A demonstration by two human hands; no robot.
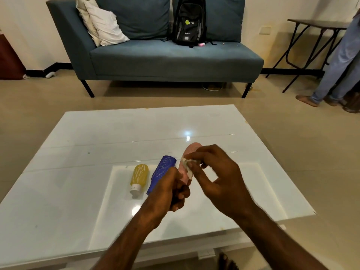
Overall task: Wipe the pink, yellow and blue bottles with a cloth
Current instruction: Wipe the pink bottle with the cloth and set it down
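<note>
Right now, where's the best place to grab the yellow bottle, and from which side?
Probably around the middle of the yellow bottle, from above. It lies flat on the white table, white cap toward you, its left side open; the blue bottle lies close on its right.

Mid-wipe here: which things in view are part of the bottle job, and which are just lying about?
Part of the job:
- pink bottle, held in the left hand
- cloth, pressed to it by the right hand
- blue bottle, lying on the table
- yellow bottle, lying beside it

Just lying about:
- backpack on the sofa
- white pillows
- folding table
</note>
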